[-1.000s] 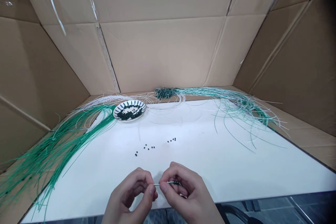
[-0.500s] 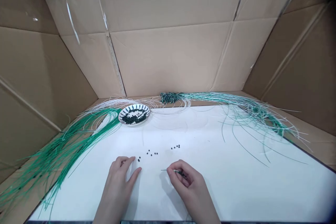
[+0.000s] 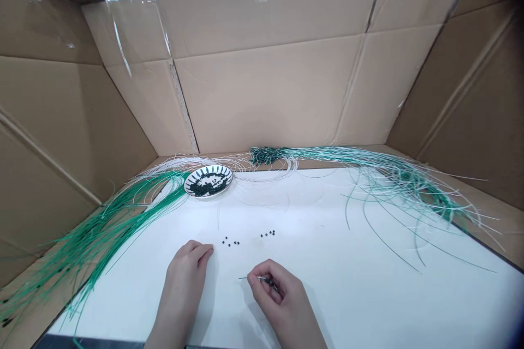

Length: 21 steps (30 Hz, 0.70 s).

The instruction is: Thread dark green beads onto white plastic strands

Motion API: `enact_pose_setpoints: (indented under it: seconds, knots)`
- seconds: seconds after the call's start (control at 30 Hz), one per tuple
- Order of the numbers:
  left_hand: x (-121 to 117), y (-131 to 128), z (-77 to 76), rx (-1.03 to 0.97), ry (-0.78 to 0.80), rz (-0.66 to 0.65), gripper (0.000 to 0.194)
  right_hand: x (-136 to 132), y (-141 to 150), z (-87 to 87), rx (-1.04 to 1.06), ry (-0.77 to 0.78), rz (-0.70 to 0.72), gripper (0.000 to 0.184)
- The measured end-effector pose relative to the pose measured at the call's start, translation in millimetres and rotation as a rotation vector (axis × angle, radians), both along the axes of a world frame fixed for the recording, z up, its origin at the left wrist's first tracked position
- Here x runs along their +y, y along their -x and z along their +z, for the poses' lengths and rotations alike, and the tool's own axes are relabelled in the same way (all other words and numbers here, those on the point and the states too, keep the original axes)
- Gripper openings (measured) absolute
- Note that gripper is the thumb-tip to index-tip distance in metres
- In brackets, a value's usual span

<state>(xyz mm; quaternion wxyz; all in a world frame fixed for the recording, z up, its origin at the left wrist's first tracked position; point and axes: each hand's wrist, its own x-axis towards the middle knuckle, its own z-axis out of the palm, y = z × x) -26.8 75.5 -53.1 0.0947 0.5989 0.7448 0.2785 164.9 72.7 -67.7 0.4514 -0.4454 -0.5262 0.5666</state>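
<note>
Thin wire (image 3: pixel 249 278) pinched in right hand (image 3: pixel 273 295) narrow grip; left hand (image 3: pixel 186 278) empty near round black beads (image 3: pixel 231 241).

**Head-camera view, 1 frame.** Bright, diffuse illumination falls evenly over the white tabletop (image 3: pixel 347 305), which sits near the upper limit of exposure without losing its surface. Soft, pale shadows lie beside the left hand (image 3: pixel 184 278) and the right hand (image 3: pixel 274 294); their edges are gradual. The cardboard walls (image 3: pixel 266 98) appear a warm, moderately lit brown, darkening slightly in the folds. Small streaks of glare mark the clear tape strips (image 3: pixel 119 49). The upper right corner and right edge fall into dark vignetting. Wide-angle distortion makes the side walls lean outward towards the frame edges. Focus is generally sharp, and the thin wire (image 3: pixel 249 278) in the right hand is distinctly resolved, with only slight softness at the periphery.
</note>
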Motion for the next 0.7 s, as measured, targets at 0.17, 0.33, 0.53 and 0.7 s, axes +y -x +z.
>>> enact_pose_setpoints:
  seconds: [0.17, 0.33, 0.53, 0.7]
  knots:
    - [-0.7, -0.6, 4.4, 0.027, 0.011, -0.041, 0.035, -0.6, -0.7, -1.5, -0.009, -0.005, 0.010, 0.026]
    - [1.0, 4.2, 7.7, 0.040, 0.047, -0.087, 0.026, 0.8, 1.3, 0.8, -0.039, -0.028, 0.030, 0.021]
    - [0.5, 11.9, -3.9, 0.065, 0.025, -0.135, 0.025, 2.0, 2.6, 0.5, -0.056, -0.038, 0.044, 0.022]
    - [-2.8, 18.7, -14.9, 0.053, -0.024, -0.196, 0.025, 1.7, 3.7, -1.1, -0.050, -0.037, 0.035, 0.020]
